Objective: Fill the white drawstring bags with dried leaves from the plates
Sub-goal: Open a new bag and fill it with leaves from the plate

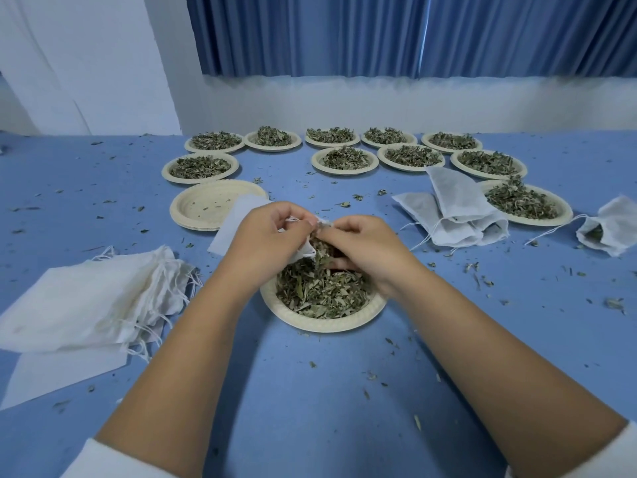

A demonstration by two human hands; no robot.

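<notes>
A cream paper plate (pixel 327 322) heaped with dried green leaves (pixel 320 291) sits in front of me on the blue table. Above its far edge my left hand (pixel 265 239) grips the mouth of a white drawstring bag (pixel 234 222), whose body lies flat behind the hand. My right hand (pixel 362 246) pinches a bunch of leaves at the bag's opening, fingers curled. The opening itself is mostly hidden by both hands.
A stack of empty white bags (pixel 93 305) lies at the left. Filled bags (pixel 455 208) lie at the right, another (pixel 610 229) at the far right. An empty plate stack (pixel 206 205) sits behind my left hand. Several leaf-filled plates (pixel 344 160) line the back. Crumbs litter the table.
</notes>
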